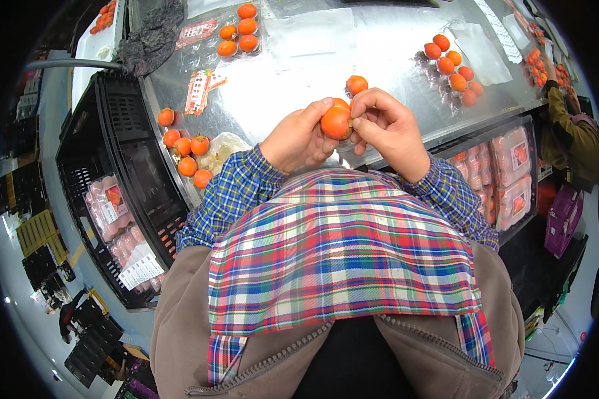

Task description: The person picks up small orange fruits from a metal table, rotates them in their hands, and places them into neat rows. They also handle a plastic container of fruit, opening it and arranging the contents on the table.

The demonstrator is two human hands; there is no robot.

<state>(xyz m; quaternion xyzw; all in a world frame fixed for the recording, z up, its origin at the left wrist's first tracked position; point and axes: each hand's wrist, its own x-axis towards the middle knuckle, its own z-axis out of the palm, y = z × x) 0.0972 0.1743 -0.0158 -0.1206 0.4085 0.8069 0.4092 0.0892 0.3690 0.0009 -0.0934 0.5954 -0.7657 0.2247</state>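
Note:
My left hand [299, 137] holds an orange persimmon [336, 123] above the metal worktable. The thumb and forefinger of my right hand [394, 132] pinch the green calyx [351, 123] on that fruit's right side. Just beyond my hands sits another persimmon [357, 85], apparently in clear plastic. More orange shows behind the held fruit, partly hidden by my fingers. To the left, several loose persimmons [182, 147] lie near the table edge, beside a clear plastic bag [223, 152] with scraps in it.
Clear trays hold persimmons at the back left [248, 26] and right [446, 66]. Printed labels [198, 92] lie on the worktable [259, 95]. A black crate [125, 114] stands left; another crate with packed fruit [511, 169] is right. A co-worker's sleeve [561, 112] shows far right.

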